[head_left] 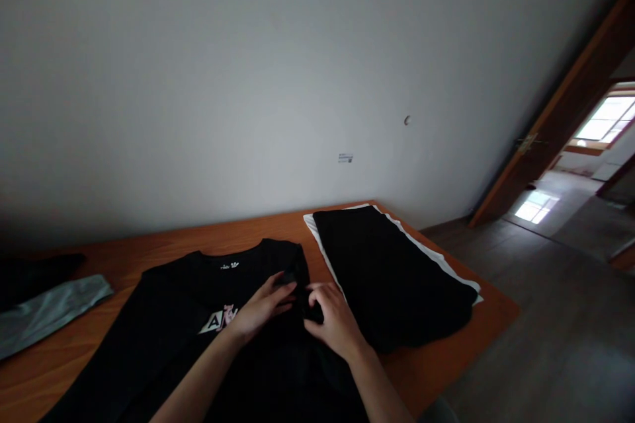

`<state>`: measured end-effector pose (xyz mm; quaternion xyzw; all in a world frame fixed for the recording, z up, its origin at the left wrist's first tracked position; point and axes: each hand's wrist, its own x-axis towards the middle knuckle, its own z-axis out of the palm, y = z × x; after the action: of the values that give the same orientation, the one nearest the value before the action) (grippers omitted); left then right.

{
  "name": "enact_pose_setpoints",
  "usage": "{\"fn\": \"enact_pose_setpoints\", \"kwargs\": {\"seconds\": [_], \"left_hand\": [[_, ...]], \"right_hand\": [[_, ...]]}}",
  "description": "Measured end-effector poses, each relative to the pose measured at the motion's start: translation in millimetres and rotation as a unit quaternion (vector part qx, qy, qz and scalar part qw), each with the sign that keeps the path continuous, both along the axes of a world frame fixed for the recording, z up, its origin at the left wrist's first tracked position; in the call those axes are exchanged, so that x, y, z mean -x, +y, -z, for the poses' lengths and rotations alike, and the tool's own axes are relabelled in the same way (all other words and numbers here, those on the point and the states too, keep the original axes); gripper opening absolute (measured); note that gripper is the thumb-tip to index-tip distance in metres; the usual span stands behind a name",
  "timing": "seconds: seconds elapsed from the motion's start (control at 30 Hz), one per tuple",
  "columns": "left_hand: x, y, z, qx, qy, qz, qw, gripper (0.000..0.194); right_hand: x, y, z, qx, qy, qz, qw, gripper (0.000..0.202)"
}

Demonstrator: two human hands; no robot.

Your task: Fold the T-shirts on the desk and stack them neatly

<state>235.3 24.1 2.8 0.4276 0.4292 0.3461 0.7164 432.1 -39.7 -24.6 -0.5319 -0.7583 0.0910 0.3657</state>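
Note:
A black long-sleeved shirt point(163, 324) with a white and pink print lies spread on the wooden table point(208, 237), its neckline towards the wall. Over the shirt's right-hand side, my left hand point(265, 307) has its fingers closed on dark fabric near the shoulder. Just to its right, my right hand point(332, 317) curves its thumb and fingers round the sleeve fabric of the same shirt. Both hands are close together, and the fabric between them is bunched.
Folded black clothing point(391, 271) lies on white cloth point(429, 252) at the table's right end. Grey fabric point(54, 310) and a dark garment point(40, 277) lie at the left. A wall point(223, 92) stands behind; an open door point(555, 106) is at the right.

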Motion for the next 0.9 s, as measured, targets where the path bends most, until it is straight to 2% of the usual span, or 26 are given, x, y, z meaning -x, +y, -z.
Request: {"fn": "enact_pose_setpoints", "kwargs": {"seconds": [0.13, 0.27, 0.37, 0.6, 0.7, 0.83, 0.9], "left_hand": [[0.3, -1.0, 9.9, 0.004, -0.063, -0.040, 0.997, 0.056], [3.0, -0.5, 7.9, 0.072, -0.109, -0.106, 0.986, 0.033], [2.9, 1.8, 4.5, 0.099, -0.118, -0.119, 0.981, 0.021], [8.5, 4.1, 2.2, 0.130, -0.135, -0.111, 0.976, 0.032], [12.4, 2.4, 6.3, 0.093, -0.127, -0.115, 0.981, 0.022], [16.4, 4.1, 13.5, 0.048, -0.101, -0.139, 0.984, 0.043], [18.2, 7.6, 15.5, 0.031, -0.084, -0.151, 0.985, 0.046]], "right_hand": [[0.3, -1.3, -4.3, 0.004, 0.000, -0.020, 1.000, 0.035], [1.5, -2.2, -6.8, -0.019, 0.018, -0.024, 0.999, 0.028], [1.7, -3.5, -7.5, -0.038, 0.033, -0.024, 0.998, 0.024], [0.2, -7.1, -11.3, -0.052, 0.023, -0.052, 0.997, 0.026], [2.0, -8.6, -12.9, -0.044, 0.000, -0.045, 0.998, 0.022], [4.4, -8.7, -12.0, -0.039, -0.024, -0.042, 0.998, 0.024], [4.6, -7.5, -11.0, -0.031, -0.023, -0.051, 0.998, 0.026]]}}
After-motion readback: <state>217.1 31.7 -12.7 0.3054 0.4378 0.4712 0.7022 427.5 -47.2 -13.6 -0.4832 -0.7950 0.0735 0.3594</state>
